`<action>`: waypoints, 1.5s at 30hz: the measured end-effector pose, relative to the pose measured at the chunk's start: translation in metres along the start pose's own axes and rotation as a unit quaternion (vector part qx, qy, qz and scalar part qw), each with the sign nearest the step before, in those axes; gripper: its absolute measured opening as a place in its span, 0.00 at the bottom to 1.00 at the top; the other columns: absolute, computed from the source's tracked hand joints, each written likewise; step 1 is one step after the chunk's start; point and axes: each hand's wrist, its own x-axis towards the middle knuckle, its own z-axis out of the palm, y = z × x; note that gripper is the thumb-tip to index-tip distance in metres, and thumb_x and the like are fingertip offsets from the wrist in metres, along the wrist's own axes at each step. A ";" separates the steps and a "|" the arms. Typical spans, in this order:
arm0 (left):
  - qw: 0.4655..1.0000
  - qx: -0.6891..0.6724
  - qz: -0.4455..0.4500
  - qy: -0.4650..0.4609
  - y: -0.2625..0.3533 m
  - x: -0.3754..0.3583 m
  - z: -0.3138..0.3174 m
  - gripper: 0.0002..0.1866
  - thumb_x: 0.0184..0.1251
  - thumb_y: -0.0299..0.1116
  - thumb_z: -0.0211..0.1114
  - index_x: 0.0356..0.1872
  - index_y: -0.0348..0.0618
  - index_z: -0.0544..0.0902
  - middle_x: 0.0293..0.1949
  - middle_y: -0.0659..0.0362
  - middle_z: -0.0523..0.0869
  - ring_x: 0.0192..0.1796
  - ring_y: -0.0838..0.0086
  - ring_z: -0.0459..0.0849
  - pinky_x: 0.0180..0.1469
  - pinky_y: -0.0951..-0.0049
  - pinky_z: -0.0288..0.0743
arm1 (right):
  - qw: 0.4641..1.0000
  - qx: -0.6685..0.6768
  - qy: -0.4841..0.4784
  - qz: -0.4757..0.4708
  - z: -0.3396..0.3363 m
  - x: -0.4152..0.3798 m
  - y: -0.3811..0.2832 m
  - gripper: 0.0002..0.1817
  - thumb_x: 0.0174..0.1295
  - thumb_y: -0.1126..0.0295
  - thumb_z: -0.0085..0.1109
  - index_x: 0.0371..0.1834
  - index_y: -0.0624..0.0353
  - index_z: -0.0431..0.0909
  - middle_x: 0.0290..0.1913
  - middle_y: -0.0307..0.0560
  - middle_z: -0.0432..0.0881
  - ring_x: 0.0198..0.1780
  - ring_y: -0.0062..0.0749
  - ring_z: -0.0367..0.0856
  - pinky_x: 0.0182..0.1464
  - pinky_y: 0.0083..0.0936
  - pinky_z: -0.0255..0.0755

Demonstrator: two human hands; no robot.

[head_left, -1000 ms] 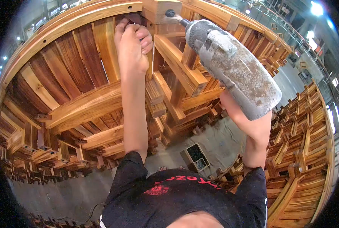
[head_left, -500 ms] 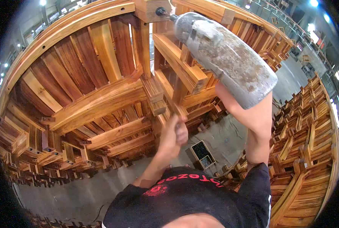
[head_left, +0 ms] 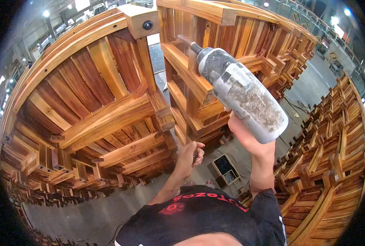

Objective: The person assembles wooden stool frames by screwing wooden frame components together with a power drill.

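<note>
My right hand (head_left: 248, 131) grips a worn grey power screwdriver (head_left: 248, 94), covered in pale smears, by its handle. The bit points up and left, apart from the wood around it. A black bolt head (head_left: 147, 25) sits in the end of a wooden block (head_left: 135, 18) on the slatted wooden frame (head_left: 108, 110) at left. Lower down, my left hand (head_left: 190, 153) has its fingers curled; something small and dark shows between them, too little to name. It is near the lower rails of a second wooden frame (head_left: 186, 74).
On the floor below stands an open box (head_left: 225, 169) with compartments of small dark hardware. Rows of stacked slatted wooden pieces (head_left: 326, 164) line the right side. More wooden frames (head_left: 276, 61) continue behind the second one.
The screwdriver has come away from the bolt head in the block and shifted down and right. My left hand has dropped slightly, off the wooden rail end. The view has shifted a little.
</note>
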 end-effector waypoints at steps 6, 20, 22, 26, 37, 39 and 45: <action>0.998 0.041 -0.043 0.015 0.007 0.009 0.003 0.17 0.73 0.41 0.48 0.44 0.36 0.75 0.19 0.68 0.67 0.18 0.86 0.61 0.17 0.83 0.52 | 0.989 0.068 -0.061 -0.117 0.013 0.032 -0.014 0.17 0.40 0.78 0.68 0.38 0.62 0.79 0.37 0.43 0.82 0.38 0.34 0.77 0.43 0.28 0.69; 0.995 0.035 0.092 0.007 0.055 0.003 0.007 0.16 0.72 0.37 0.48 0.47 0.34 0.76 0.18 0.68 0.66 0.16 0.86 0.59 0.17 0.84 0.50 | 0.974 0.052 -0.097 -0.200 0.028 0.044 -0.015 0.25 0.39 0.77 0.71 0.43 0.65 0.74 0.41 0.44 0.79 0.41 0.27 0.76 0.45 0.25 0.70; 0.998 0.029 0.061 -0.010 0.045 0.004 0.007 0.16 0.72 0.37 0.48 0.49 0.34 0.75 0.19 0.67 0.67 0.17 0.85 0.60 0.18 0.84 0.51 | 0.972 0.047 -0.103 -0.206 0.025 0.046 -0.019 0.26 0.38 0.77 0.72 0.44 0.65 0.74 0.41 0.44 0.78 0.41 0.26 0.76 0.45 0.25 0.70; 0.999 0.029 -0.001 -0.016 0.031 0.008 0.004 0.17 0.70 0.34 0.47 0.53 0.34 0.73 0.23 0.64 0.70 0.18 0.84 0.63 0.18 0.84 0.55 | 0.972 0.033 -0.112 -0.202 0.020 0.052 -0.024 0.27 0.38 0.76 0.72 0.45 0.66 0.73 0.40 0.44 0.79 0.40 0.26 0.77 0.44 0.24 0.71; 0.990 0.073 -0.038 -0.119 0.022 0.031 -0.003 0.13 0.72 0.35 0.45 0.28 0.41 0.70 0.18 0.63 0.69 0.15 0.80 0.64 0.17 0.79 0.58 | 0.970 -0.138 -0.112 -0.166 0.016 0.068 -0.036 0.19 0.34 0.61 0.67 0.29 0.58 0.74 0.29 0.50 0.79 0.34 0.49 0.80 0.34 0.40 0.74; 0.992 0.111 -0.026 -0.062 0.030 0.031 0.004 0.11 0.72 0.34 0.45 0.30 0.40 0.69 0.20 0.63 0.70 0.17 0.80 0.65 0.18 0.79 0.59 | 0.975 -0.090 -0.125 -0.157 0.012 0.070 -0.039 0.18 0.35 0.63 0.66 0.29 0.60 0.76 0.29 0.54 0.80 0.33 0.50 0.80 0.34 0.39 0.74; 0.998 0.012 -0.025 -0.055 0.023 0.033 0.002 0.11 0.71 0.33 0.45 0.30 0.40 0.69 0.23 0.61 0.69 0.21 0.80 0.65 0.19 0.79 0.58 | 0.981 -0.072 -0.103 -0.147 0.015 0.069 -0.051 0.16 0.32 0.65 0.68 0.23 0.63 0.76 0.23 0.57 0.79 0.30 0.53 0.80 0.34 0.40 0.74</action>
